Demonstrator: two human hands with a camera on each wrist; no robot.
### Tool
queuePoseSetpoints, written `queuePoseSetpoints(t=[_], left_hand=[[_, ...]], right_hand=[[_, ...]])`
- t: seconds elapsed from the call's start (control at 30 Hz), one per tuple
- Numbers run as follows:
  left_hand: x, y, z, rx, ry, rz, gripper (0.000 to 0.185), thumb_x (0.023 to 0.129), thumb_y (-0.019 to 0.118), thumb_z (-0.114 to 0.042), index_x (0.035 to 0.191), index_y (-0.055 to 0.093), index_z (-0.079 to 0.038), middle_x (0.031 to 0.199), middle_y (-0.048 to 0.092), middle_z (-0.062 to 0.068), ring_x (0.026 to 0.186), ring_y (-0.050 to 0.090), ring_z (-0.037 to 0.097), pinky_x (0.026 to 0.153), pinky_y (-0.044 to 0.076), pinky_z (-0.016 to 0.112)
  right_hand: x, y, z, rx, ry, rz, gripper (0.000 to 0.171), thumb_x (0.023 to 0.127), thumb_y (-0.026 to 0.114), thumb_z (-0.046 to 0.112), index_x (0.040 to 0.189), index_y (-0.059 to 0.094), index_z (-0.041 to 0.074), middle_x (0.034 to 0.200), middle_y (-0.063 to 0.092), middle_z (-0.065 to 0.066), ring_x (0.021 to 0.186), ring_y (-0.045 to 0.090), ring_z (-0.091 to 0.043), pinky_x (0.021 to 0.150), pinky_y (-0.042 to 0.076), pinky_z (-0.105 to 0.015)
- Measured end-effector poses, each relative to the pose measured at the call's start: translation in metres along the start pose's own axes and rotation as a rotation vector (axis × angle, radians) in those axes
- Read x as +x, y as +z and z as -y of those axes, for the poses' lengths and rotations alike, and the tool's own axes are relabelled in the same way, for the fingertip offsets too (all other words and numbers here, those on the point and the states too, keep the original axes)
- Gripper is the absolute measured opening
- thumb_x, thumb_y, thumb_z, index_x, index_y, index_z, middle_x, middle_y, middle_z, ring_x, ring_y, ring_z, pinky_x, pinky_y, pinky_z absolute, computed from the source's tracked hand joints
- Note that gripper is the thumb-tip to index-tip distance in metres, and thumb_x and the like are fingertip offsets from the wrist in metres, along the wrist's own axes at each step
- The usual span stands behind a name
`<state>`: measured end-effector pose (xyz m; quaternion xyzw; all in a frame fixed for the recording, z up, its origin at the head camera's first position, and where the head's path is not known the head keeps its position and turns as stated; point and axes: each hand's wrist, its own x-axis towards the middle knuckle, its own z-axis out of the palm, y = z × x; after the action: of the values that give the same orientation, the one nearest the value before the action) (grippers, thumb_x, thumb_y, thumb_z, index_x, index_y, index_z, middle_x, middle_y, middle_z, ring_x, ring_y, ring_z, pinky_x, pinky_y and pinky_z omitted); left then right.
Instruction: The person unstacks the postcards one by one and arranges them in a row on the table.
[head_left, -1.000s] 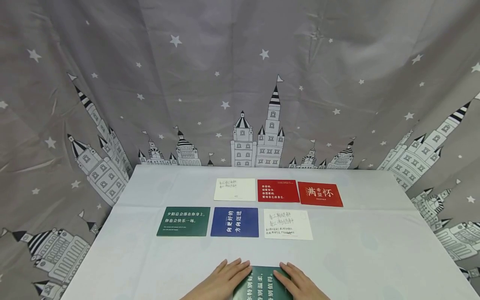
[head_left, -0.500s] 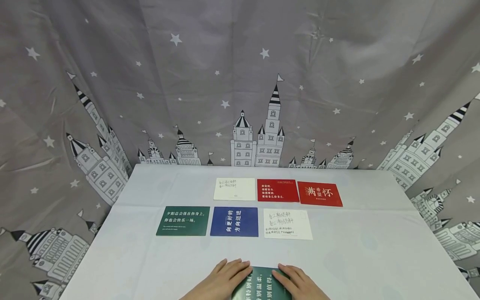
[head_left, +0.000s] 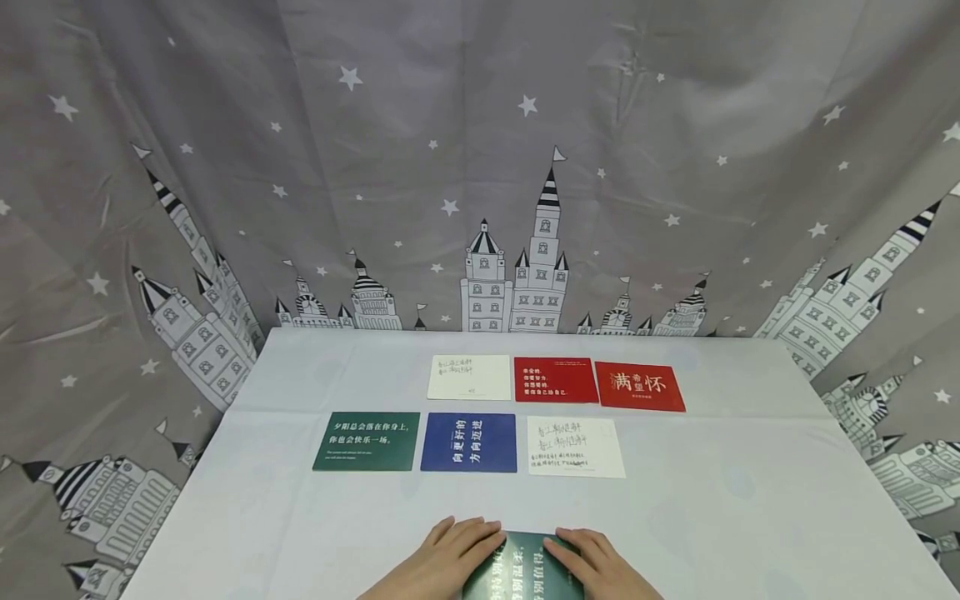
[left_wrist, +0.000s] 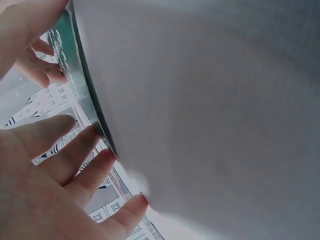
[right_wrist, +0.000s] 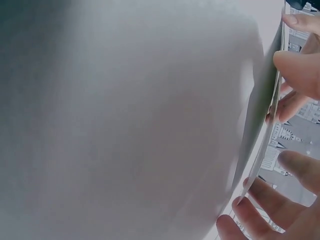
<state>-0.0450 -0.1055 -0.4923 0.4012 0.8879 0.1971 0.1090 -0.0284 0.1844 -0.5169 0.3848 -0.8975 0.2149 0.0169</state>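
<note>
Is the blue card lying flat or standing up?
Flat. The blue card lies face up on the table, its white writing showing.

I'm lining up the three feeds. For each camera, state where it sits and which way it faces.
Head: above the table, facing forward and down at the laid-out cards; both hands show.
Left wrist: low beside the left hand, along the green card's edge.
Right wrist: low beside the right hand, same card.
Shared by all: the green card.
</note>
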Motion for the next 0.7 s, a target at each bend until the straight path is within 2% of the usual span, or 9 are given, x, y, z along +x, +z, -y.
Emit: queuePoseSetpoints(t=[0.13,0.23,0.37,0.53,0.6,0.7], left_hand=[[0.002,0.000,-0.001,0.018,0.016,-0.022,0.095,0.078,0.047,-0.078,0.148,0.035,-0.015,0.145,0.040,0.000,0.132,0.038,0.021,0.103,0.036,0.055],[0.003,-0.003,-0.003,0.011,0.015,-0.017,0.096,0.077,0.048,-0.078,0.148,0.035,-0.014,0.145,0.041,0.000,0.132,0.038,0.020,0.104,0.035,0.054],[0.008,-0.010,-0.007,0.000,0.002,-0.002,0.099,0.076,0.048,-0.079,0.148,0.036,-0.012,0.145,0.041,0.001,0.134,0.037,0.021,0.107,0.033,0.051],[0.019,-0.017,-0.012,0.001,-0.022,-0.003,0.099,0.075,0.049,-0.080,0.146,0.039,-0.011,0.146,0.040,0.002,0.133,0.037,0.018,0.110,0.030,0.047],[0.024,-0.019,-0.013,-0.005,-0.022,-0.010,0.093,0.078,0.057,-0.072,0.146,0.040,-0.010,0.146,0.040,0.002,0.133,0.036,0.018,0.111,0.028,0.045],[0.034,-0.019,-0.013,0.008,0.000,-0.030,0.084,0.079,0.071,-0.052,0.145,0.041,-0.009,0.146,0.039,0.001,0.133,0.036,0.017,0.111,0.029,0.042]], right_hand=[[0.001,-0.004,0.001,0.012,0.027,0.042,0.083,0.083,0.055,0.067,0.141,0.046,0.009,0.134,0.047,-0.009,0.115,0.046,-0.025,0.084,0.054,-0.035],[0.001,-0.010,0.002,0.061,0.070,0.090,0.087,0.080,0.056,0.069,0.143,0.042,0.011,0.136,0.044,-0.009,0.118,0.043,-0.027,0.084,0.054,-0.036],[0.002,-0.018,0.002,0.158,0.145,0.140,0.093,0.074,0.061,0.069,0.146,0.038,0.015,0.141,0.039,-0.009,0.119,0.042,-0.028,0.083,0.055,-0.034],[0.002,-0.030,-0.003,0.204,0.205,0.162,0.099,0.068,0.066,0.069,0.148,0.035,0.019,0.144,0.035,-0.009,0.120,0.041,-0.028,0.079,0.055,-0.028],[0.001,-0.035,-0.005,0.197,0.213,0.156,0.100,0.068,0.067,0.069,0.148,0.035,0.019,0.144,0.034,-0.009,0.121,0.041,-0.029,0.078,0.055,-0.027],[0.001,-0.044,-0.010,0.171,0.228,0.167,0.096,0.071,0.070,0.063,0.148,0.035,0.017,0.145,0.034,-0.009,0.121,0.042,-0.029,0.080,0.055,-0.029]])
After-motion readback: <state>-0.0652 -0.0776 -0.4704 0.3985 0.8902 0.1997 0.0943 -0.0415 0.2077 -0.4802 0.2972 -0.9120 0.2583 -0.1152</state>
